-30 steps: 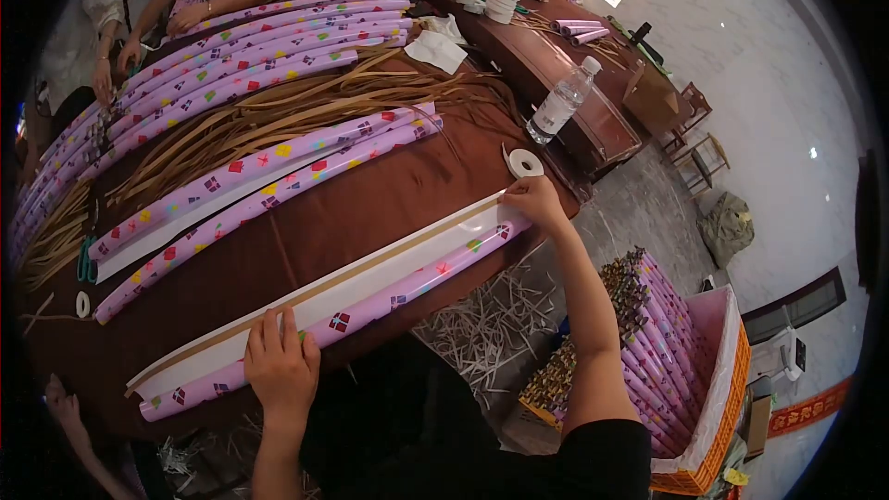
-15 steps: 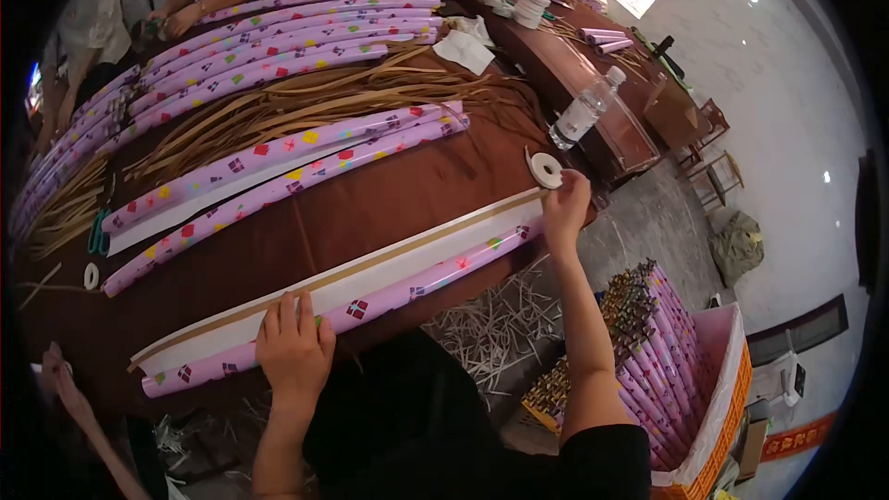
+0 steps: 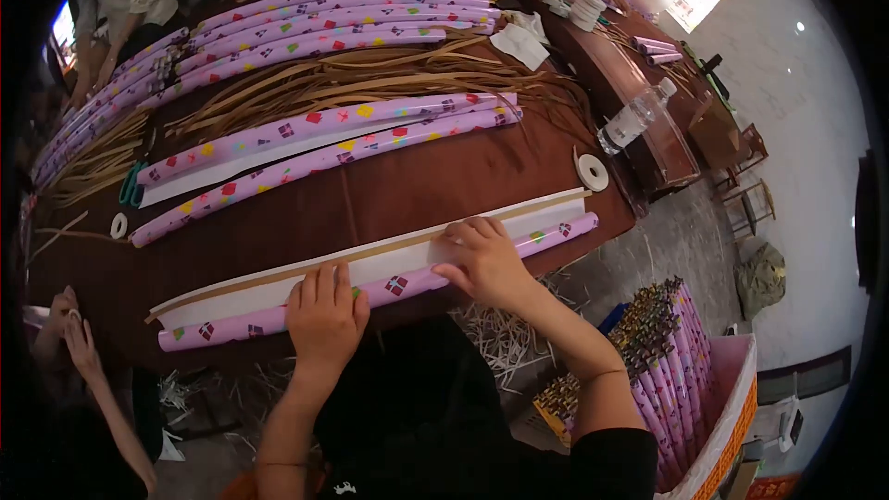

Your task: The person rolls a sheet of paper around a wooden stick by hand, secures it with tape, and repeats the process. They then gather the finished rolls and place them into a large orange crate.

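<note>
In front of me lies a partly unrolled roll of purple wrapping paper (image 3: 243,325) with a printed gift-box pattern, its white inner side (image 3: 403,266) showing. Along the white far edge runs a narrow brown strip (image 3: 398,248). My left hand (image 3: 326,315) rests on the paper, fingers stretched flat across the roll and reaching the strip. To its right, my right hand (image 3: 489,266) is over the sheet, with thumb and fingers apart. Beyond the strip's right end sits a white tape roll (image 3: 582,167).
Two more purple rolls (image 3: 329,159) lie farther back, before loose brown strips (image 3: 370,74) and stacked rolls (image 3: 343,23). A water bottle (image 3: 637,118) stands at right. An orange crate (image 3: 718,463) of rolls is on the floor. A co-worker's hands (image 3: 79,343) are at left.
My right hand has left the strip's right end beside the tape roll and moved left to the middle of the sheet. My left hand stays on the paper. The whole view has shifted.
</note>
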### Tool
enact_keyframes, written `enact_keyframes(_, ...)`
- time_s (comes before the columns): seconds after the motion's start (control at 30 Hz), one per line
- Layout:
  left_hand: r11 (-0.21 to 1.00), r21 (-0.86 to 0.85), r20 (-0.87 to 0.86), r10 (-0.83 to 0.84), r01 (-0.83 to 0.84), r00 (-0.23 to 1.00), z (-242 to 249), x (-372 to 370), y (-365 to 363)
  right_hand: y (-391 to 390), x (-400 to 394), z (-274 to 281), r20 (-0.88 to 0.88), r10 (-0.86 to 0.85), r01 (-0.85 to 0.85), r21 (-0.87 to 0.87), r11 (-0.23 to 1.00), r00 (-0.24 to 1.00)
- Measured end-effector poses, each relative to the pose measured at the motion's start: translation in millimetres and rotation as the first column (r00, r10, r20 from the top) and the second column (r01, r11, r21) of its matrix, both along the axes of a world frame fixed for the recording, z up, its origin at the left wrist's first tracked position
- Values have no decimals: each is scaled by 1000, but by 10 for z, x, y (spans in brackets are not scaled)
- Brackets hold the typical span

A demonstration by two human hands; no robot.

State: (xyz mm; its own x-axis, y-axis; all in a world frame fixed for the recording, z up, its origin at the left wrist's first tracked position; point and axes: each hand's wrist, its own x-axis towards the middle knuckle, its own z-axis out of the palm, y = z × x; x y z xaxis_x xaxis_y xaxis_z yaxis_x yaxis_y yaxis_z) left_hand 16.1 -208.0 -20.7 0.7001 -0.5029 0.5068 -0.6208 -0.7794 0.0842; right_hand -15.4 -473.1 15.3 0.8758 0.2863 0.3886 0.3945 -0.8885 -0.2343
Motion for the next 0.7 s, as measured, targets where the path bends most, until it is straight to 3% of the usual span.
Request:
enact_keyframes(0.1,999,11,88,51,-52,995,52,-20,-20,3,0,35,-26,1,-3,-64,998,1000)
enact_keyframes(0.17,999,-41,-41,1,-3,999,46,-22,0,61,4,34,50,68,-58,-183,981,996)
enact_keyframes(0.23,1000,-21,-61,-21,20,998,47,-21,36,211,17,165,98,191,-164,-238,957,977)
enact_keyframes(0.3,995,-81,24,-59,61,998,14,2,70,237,48,91,-57,312,-315,-274,908,948)
enact_keyframes(0.33,998,-69,26,3,-1,1000,34,-4,102,255,98,65,-34,345,-339,-295,893,938)
enact_keyframes(0.4,973,-146,-13,-181,177,983,82,3,175,230,189,35,-17,382,-370,-290,883,924)
enact_keyframes(0.43,980,-140,-7,-144,142,990,104,28,225,238,220,35,5,398,-379,-293,878,917)
enact_keyframes(0.5,944,-101,-41,-319,314,947,138,105,321,231,273,20,25,427,-399,-308,864,904)
enact_keyframes(0.7,934,26,10,-358,357,934,103,283,320,243,344,88,4,396,-364,-385,848,918)
